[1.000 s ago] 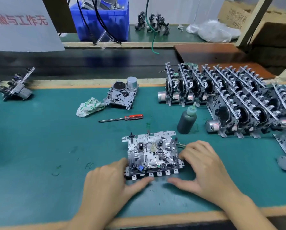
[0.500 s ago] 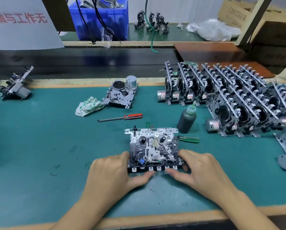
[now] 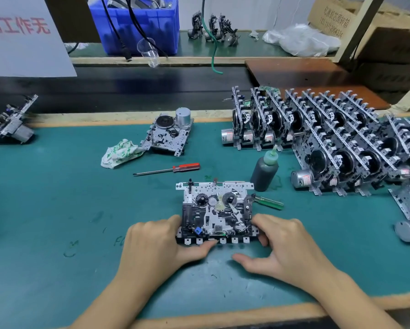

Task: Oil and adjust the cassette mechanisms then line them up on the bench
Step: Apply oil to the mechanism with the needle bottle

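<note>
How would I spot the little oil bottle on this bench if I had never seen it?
Start at the long rows of upright cassette mechanisms on the right of the green bench. Just left of their near end, behind the flat mechanism the two hands hold, stands the oil bottle. It is the only dark grey plastic bottle, with a pale green nozzle, among metal parts.

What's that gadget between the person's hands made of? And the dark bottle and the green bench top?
The cassette mechanism looks like stamped sheet metal, silvery and punched with holes, carrying black gears that are probably plastic. The dark bottle seems soft, matte plastic with a translucent green nozzle. The bench top looks like a dull green rubber or vinyl mat, scuffed and marked; which one is unclear.
</note>
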{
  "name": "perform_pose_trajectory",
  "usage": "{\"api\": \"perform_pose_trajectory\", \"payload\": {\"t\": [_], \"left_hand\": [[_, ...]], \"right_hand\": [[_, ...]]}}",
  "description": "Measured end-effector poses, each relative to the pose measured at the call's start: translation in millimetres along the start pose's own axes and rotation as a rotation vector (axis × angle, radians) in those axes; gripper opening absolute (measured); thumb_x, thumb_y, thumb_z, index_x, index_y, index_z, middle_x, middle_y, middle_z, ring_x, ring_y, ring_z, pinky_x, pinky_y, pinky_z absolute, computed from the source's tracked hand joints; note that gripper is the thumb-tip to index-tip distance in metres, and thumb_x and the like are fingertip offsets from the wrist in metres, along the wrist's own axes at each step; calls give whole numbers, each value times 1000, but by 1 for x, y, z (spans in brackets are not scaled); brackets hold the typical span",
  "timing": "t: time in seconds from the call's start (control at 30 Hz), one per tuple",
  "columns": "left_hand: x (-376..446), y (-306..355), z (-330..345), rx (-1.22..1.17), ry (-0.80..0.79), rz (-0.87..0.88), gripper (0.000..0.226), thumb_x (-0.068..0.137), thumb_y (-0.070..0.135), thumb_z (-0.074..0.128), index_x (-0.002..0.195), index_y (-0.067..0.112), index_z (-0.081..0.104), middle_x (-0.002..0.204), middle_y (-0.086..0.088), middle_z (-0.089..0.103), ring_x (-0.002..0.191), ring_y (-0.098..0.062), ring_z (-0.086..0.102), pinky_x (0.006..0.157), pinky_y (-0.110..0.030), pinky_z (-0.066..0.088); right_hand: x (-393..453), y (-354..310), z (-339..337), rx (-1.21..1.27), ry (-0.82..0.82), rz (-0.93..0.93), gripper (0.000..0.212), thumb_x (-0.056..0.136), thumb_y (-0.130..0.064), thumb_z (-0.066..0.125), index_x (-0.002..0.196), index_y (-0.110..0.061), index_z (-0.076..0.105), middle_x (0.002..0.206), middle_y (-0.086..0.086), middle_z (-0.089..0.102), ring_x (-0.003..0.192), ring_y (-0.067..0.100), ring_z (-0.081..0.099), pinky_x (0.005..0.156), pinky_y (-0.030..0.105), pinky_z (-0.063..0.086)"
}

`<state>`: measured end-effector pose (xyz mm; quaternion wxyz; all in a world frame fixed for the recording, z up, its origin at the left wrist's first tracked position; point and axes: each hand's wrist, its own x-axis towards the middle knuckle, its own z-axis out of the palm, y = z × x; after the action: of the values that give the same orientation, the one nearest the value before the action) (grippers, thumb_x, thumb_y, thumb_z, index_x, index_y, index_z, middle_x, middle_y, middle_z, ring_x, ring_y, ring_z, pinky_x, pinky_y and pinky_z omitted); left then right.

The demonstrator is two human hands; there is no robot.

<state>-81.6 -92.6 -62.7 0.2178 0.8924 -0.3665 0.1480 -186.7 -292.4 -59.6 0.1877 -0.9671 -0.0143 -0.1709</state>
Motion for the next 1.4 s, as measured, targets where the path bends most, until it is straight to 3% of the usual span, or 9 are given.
{"api": "perform_pose_trajectory", "payload": {"t": [0.2,0.33,0.47,0.6,0.73,0.9,1.0,1.23,1.4], "left_hand": [[3,-14,-5,-68,-108,181,61,62,77,50,55,21,28,34,3,37,30,-21,40,33,-21,32],[3,-20,-5,-71,-122,245,54,73,60,52,51,12,38,36,3,37,31,-18,38,31,-23,31],[3,-18,-1,-68,-45,222,57,78,56,51,48,9,38,35,1,35,31,-19,34,30,-23,29],[0,-18,0,-102,-13,181,70,91,67,32,50,10,40,37,3,34,34,-17,32,35,-26,29],[-1,-18,2,-123,-38,196,64,87,64,41,51,11,39,37,5,36,34,-15,34,36,-24,29],[-3,-18,-1,-165,-101,210,54,63,62,61,51,15,37,37,9,35,34,-8,34,40,-16,28],[-4,-14,1,-128,-91,168,58,61,68,59,50,15,40,37,8,35,33,-9,37,36,-22,35],[-2,-1,7,-50,3,-17,62,59,70,55,44,13,38,32,-1,31,26,-19,35,31,-24,33],[2,-5,4,-159,-40,51,69,66,83,46,48,18,32,32,2,33,28,-20,38,33,-20,35]], "right_hand": [[1,-2,3,-63,69,14,49,76,-57,50,59,-12,46,49,-8,33,38,22,39,35,21,34],[2,-1,2,-37,73,3,43,74,-58,52,61,-19,39,52,-12,31,38,17,37,37,20,33],[1,2,1,-11,24,-18,48,68,-63,57,61,-19,39,50,-10,37,42,11,35,38,24,34],[-1,6,0,8,-6,-28,54,66,-64,60,58,-12,45,49,-7,42,42,10,36,41,25,33],[1,5,1,4,40,-24,50,69,-58,59,55,-13,44,49,-12,34,42,8,30,41,25,31],[1,5,4,-15,80,-4,47,73,-56,56,55,-13,44,45,-9,36,38,13,36,38,26,32],[1,5,6,-11,83,4,48,73,-56,55,55,-13,45,45,-6,41,38,14,37,36,26,32],[0,3,3,-9,36,-8,51,66,-62,59,58,-14,44,47,-7,42,41,13,34,37,24,32],[1,1,5,-25,75,19,47,67,-53,67,60,-19,37,46,-7,35,38,18,37,34,26,33]]}}
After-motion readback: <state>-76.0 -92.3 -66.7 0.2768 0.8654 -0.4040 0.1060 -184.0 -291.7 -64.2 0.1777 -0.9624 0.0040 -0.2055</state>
